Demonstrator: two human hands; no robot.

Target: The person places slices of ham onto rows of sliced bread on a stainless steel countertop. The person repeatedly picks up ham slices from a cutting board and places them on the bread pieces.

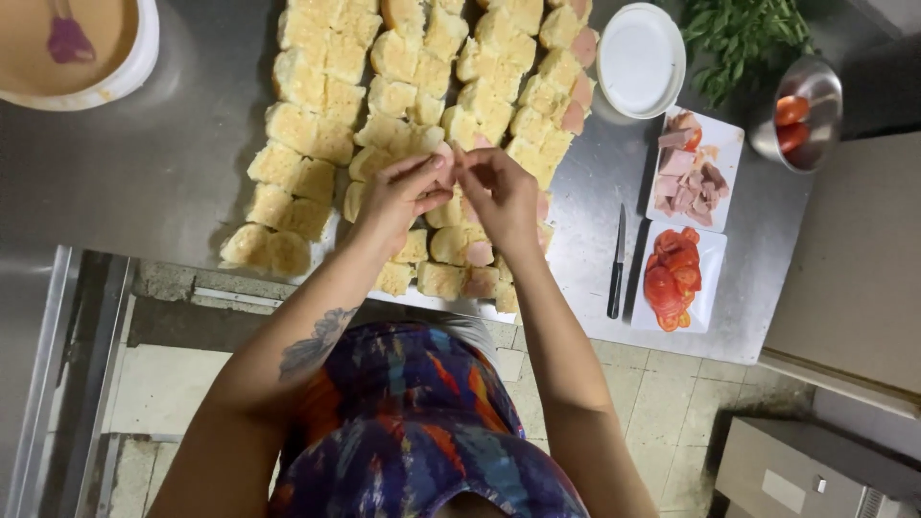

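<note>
Both my hands meet over rows of small split bread rolls laid out on a steel counter. My left hand and my right hand pinch a small pink slice of ham between their fingertips, above the rolls. Some rolls near my right hand hold pink ham slices. More ham-filled rolls line the right edge of the rows.
A white plate of ham pieces and a white plate of tomato slices lie right of the rolls, with a black-handled knife beside them. A round white lid, green herbs, a steel bowl with tomatoes and a sauce tub stand farther back.
</note>
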